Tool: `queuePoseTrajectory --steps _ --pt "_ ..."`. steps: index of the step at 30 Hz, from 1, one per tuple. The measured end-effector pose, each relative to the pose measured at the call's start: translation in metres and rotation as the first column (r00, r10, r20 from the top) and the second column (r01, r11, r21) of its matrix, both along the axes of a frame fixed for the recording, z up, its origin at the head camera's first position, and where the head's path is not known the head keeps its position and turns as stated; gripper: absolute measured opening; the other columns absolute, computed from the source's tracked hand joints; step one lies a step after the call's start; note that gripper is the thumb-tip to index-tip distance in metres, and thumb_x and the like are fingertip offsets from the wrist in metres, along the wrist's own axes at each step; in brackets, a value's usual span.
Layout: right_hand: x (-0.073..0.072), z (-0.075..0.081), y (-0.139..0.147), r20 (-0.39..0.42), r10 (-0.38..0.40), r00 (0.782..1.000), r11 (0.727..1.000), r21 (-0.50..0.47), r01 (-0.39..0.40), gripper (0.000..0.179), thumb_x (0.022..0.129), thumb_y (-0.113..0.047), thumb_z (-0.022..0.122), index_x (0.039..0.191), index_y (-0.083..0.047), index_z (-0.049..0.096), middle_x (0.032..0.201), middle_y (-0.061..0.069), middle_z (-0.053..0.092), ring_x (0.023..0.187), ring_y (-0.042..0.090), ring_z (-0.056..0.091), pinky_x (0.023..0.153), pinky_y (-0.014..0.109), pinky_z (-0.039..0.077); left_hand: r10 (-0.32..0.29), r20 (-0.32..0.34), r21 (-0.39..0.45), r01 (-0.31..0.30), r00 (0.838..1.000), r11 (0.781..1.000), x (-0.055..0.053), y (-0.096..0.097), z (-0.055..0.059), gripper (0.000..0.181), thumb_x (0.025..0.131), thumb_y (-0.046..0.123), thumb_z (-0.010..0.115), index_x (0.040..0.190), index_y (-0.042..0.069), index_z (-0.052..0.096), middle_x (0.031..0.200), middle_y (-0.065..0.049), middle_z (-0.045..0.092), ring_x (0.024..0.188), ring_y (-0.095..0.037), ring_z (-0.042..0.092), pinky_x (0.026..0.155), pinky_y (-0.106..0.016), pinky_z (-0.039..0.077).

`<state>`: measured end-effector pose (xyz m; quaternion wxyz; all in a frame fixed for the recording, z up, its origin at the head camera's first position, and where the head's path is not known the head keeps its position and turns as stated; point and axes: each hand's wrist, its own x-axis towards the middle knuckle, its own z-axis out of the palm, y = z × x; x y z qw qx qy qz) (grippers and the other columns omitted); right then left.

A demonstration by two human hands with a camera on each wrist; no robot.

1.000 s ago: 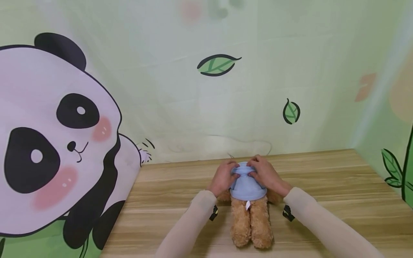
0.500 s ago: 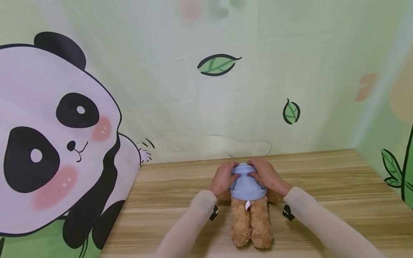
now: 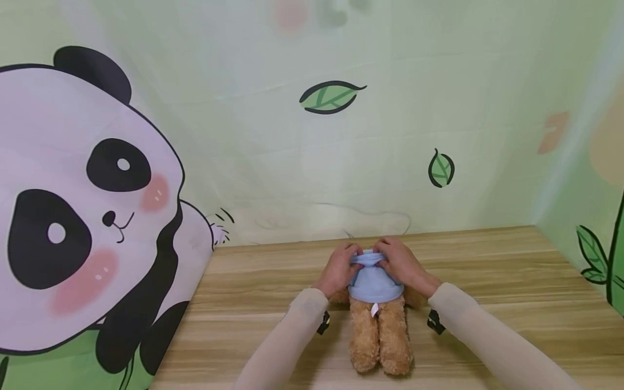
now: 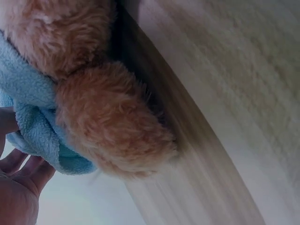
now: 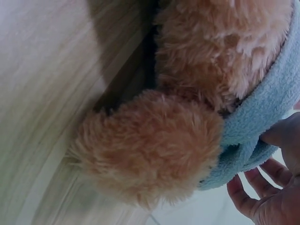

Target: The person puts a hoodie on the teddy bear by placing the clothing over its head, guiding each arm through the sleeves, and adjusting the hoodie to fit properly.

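Note:
A brown plush toy (image 3: 364, 336) lies on the wooden table with its legs toward me and a small white tag between them. Its body wears a light blue fleecy garment (image 3: 374, 287). My left hand (image 3: 337, 269) pinches the upper edge of this garment on the left, thumb against the cloth. On the opposite side, my right hand (image 3: 402, 265) pinches the same edge. Both wrist views show the blue cloth (image 4: 40, 133) bunched between thumb and fingers, beside a furry arm (image 5: 150, 150). The toy's head cannot be seen in the head view.
The wooden table (image 3: 487, 281) ends at a pale green cloth wall (image 3: 253, 151) close beyond my hands. A large printed panda (image 3: 49, 189) covers the left side. Black wrist mounts (image 3: 435, 322) hang below the sleeves.
The garment's upper edge now sits slightly lower and looks more folded between my hands. My right fingers dipped, then rose again. The toy's legs have stayed in place.

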<state>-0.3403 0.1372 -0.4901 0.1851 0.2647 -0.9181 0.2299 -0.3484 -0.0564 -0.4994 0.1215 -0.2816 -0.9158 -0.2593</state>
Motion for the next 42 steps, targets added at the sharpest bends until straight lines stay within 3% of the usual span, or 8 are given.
queuePoseTrajectory --steps 5,13,22,36,39,42 --pt "0.001 0.000 0.001 0.001 0.002 1.000 1.000 -0.002 -0.002 0.019 0.081 0.000 0.076 0.096 -0.005 0.065 0.098 0.012 0.063 0.095 0.032 0.060 0.083 0.048 0.051 -0.014 -0.036 0.003 0.014 0.999 1.000 0.000 0.000 -0.002 0.019 0.090 0.010 0.070 0.104 0.012 0.058 0.107 -0.006 0.063 0.099 -0.022 0.063 0.086 -0.035 0.053" --pt "0.000 -0.003 0.000 -0.006 0.018 1.000 1.000 -0.018 -0.018 0.026 0.082 0.004 0.073 0.102 -0.005 0.060 0.099 0.012 0.064 0.094 0.031 0.061 0.081 0.047 0.051 -0.023 -0.044 0.040 0.025 0.999 0.999 -0.001 -0.001 -0.006 0.027 0.090 0.009 0.070 0.115 0.011 0.059 0.115 -0.007 0.064 0.109 -0.024 0.062 0.094 -0.037 0.052" --pt "-0.001 -0.004 0.002 0.009 0.056 0.998 0.998 -0.002 -0.056 0.032 0.082 0.009 0.069 0.109 -0.005 0.063 0.106 0.011 0.065 0.099 0.031 0.064 0.086 0.047 0.053 -0.038 -0.056 0.043 0.040 0.998 0.998 -0.001 -0.002 -0.009 0.025 0.089 0.005 0.069 0.111 0.012 0.062 0.114 -0.006 0.063 0.109 -0.023 0.060 0.096 -0.037 0.050" --pt "0.006 -0.006 -0.001 -0.049 0.045 0.998 0.999 0.015 -0.045 0.034 0.078 0.011 0.069 0.106 -0.007 0.064 0.100 0.009 0.062 0.091 0.028 0.063 0.080 0.044 0.053 -0.039 -0.196 -0.034 0.033 0.980 0.999 0.003 -0.002 -0.013 0.027 0.086 0.000 0.068 0.109 0.013 0.063 0.109 -0.002 0.065 0.104 -0.020 0.061 0.093 -0.032 0.051" --pt "0.007 -0.005 -0.001 -0.041 0.052 0.998 0.998 0.020 -0.051 0.033 0.078 0.012 0.068 0.105 -0.008 0.063 0.100 0.010 0.061 0.091 0.027 0.063 0.079 0.043 0.054 -0.058 -0.182 -0.031 0.053 0.982 0.998 0.005 -0.004 -0.012 0.028 0.086 -0.001 0.067 0.111 0.013 0.064 0.110 -0.003 0.065 0.105 -0.019 0.062 0.093 -0.031 0.051" --pt "0.007 -0.002 0.003 -0.018 0.066 0.998 0.998 0.000 -0.066 0.032 0.077 0.010 0.067 0.103 -0.008 0.063 0.099 0.008 0.062 0.089 0.025 0.063 0.077 0.042 0.054 -0.084 -0.111 0.012 0.086 0.990 0.996 0.008 -0.006 -0.011 0.030 0.088 0.000 0.065 0.115 0.013 0.064 0.114 -0.004 0.066 0.108 -0.018 0.062 0.094 -0.031 0.052"
